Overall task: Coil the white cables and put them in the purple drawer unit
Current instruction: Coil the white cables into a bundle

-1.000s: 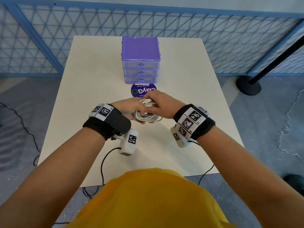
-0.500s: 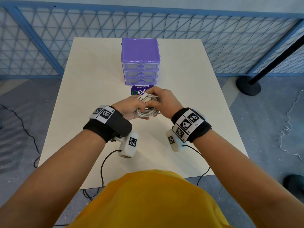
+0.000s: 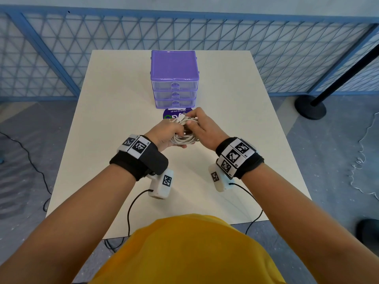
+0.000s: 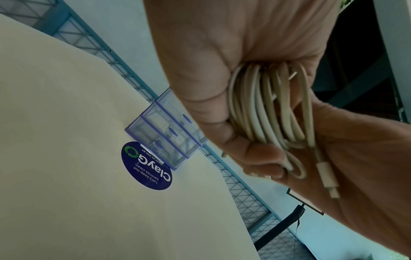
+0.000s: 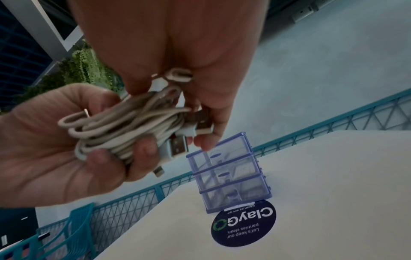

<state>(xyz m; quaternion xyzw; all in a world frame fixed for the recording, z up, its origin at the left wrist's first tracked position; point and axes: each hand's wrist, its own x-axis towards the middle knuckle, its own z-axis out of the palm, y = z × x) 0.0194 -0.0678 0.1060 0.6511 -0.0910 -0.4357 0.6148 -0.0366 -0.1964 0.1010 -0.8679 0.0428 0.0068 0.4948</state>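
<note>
While both hands meet above the table, the left hand has its fingers curled round a bundle of coiled white cables, the loops running through its palm. Facing it, the right hand pinches the far end of the same bundle, its fingertips closed on the loose ends by the plugs. From the right wrist view two USB plugs stick out of the coil beside those fingertips, and a smaller connector hangs below the left fingers. From the left wrist view the loops lie packed side by side against the palm, with one slim connector trailing down. The bundle is held off the table, just in front of the drawer unit and apart from it. That unit has a purple top and frame and three clear drawers stacked one above another, all pushed in; pale shapes show through the clear fronts, but what they are I cannot tell. A round dark blue sticker lies on the table touching the unit's base, with a green recycling mark and the words "ClayGo", "Clean as you go" and "Let's keep our pantries clean." Blue mesh fence stands behind the table.
</note>
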